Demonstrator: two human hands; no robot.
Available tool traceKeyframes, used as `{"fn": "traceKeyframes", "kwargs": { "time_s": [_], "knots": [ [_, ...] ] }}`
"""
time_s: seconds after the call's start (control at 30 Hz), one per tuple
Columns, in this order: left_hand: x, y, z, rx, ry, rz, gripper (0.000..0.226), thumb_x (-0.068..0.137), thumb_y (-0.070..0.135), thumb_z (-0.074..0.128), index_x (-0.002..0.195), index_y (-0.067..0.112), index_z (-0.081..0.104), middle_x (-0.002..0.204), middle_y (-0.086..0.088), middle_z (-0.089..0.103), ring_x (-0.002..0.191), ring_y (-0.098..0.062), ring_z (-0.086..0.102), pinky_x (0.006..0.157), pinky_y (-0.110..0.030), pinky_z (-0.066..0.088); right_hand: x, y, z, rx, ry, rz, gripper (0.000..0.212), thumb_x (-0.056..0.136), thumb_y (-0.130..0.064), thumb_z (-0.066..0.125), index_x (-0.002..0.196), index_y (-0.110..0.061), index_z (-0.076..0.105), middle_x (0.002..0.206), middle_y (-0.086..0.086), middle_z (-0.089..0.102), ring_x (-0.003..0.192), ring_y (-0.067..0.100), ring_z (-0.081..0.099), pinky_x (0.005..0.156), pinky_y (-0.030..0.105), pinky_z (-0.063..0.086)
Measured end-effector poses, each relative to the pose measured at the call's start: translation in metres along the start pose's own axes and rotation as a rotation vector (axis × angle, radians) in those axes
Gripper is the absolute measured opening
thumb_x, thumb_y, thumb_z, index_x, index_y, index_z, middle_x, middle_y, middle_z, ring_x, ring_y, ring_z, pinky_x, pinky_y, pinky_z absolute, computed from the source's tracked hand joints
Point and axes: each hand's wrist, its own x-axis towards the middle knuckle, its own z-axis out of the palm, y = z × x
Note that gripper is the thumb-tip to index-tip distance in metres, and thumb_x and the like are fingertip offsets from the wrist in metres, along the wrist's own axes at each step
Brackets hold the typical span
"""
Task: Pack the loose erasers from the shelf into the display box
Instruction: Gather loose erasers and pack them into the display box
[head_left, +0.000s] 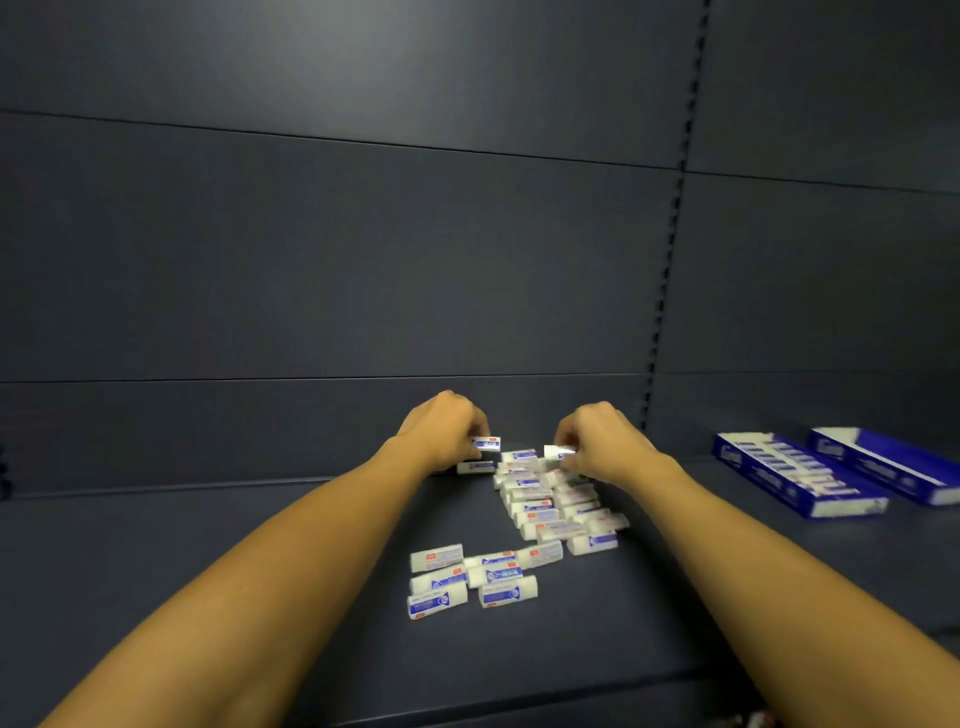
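Erasers (540, 514) mostly lie loose on the shelf (208, 561), well left of the display box (795, 475) — already partly filled. Left hand (447, 434) pinches one eraser, right hand (597, 441) another — most packing remains, I judge.

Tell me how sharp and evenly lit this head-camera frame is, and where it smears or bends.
Head view: dim, with a soft bright patch high on the back panel; wide-angle bending curves the panel seams and the slotted upright; motion blur smears the display boxes and the far erasers; print on their sleeves is unreadable; left hand and right hand are soft-edged.
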Motion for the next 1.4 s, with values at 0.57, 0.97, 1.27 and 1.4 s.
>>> {"fn": "traceKeyframes", "kwargs": {
  "time_s": [0.57, 0.97, 1.27, 1.4],
  "knots": [
    [0.029, 0.118, 0.021, 0.032, 0.038, 0.203, 0.015, 0.087, 0.025, 0.072, 0.102, 0.023, 0.074, 0.102, 0.002, 0.065, 0.095, -0.021, 0.061, 0.076, -0.038, 0.057, -0.088, 0.081, -0.045, -0.164, 0.031, 0.239, 0.012, 0.082, -0.019, 0.066, 0.092, -0.023, 0.072, 0.097, 0.000, 0.067, 0.088, 0.023, 0.062, 0.068, 0.029, 0.046],
    [0.020, 0.225, 0.013, 0.078, -0.005, 0.128, 0.012, 0.088, 0.021, 0.067, 0.099, 0.020, 0.073, 0.100, -0.002, 0.066, 0.088, -0.025, 0.063, 0.069, -0.034, 0.051, -0.161, 0.152, -0.087, -0.263, 0.050, 0.264, 0.011, 0.085, -0.016, 0.064, 0.093, -0.019, 0.071, 0.100, 0.004, 0.065, 0.085, 0.027, 0.064, 0.066, 0.032, 0.049],
    [0.015, 0.298, 0.015, 0.076, 0.023, 0.104, 0.017, 0.087, 0.020, 0.065, 0.102, 0.021, 0.074, 0.105, -0.002, 0.066, 0.096, -0.025, 0.063, 0.071, -0.034, 0.052, -0.199, 0.193, -0.102, -0.317, 0.054, 0.190, 0.014, 0.086, -0.019, 0.067, 0.098, -0.014, 0.071, 0.105, 0.007, 0.067, 0.091, 0.029, 0.065, 0.071, 0.035, 0.054],
    [0.020, 0.321, 0.020, 0.086, 0.008, 0.109, 0.016, 0.088, 0.022, 0.068, 0.103, 0.021, 0.074, 0.106, -0.002, 0.066, 0.099, -0.024, 0.063, 0.076, -0.038, 0.055, -0.206, 0.216, -0.106, -0.304, 0.072, 0.187, 0.019, 0.087, -0.020, 0.068, 0.106, -0.016, 0.072, 0.112, 0.007, 0.066, 0.098, 0.028, 0.064, 0.072, 0.035, 0.051]
  ]
}}
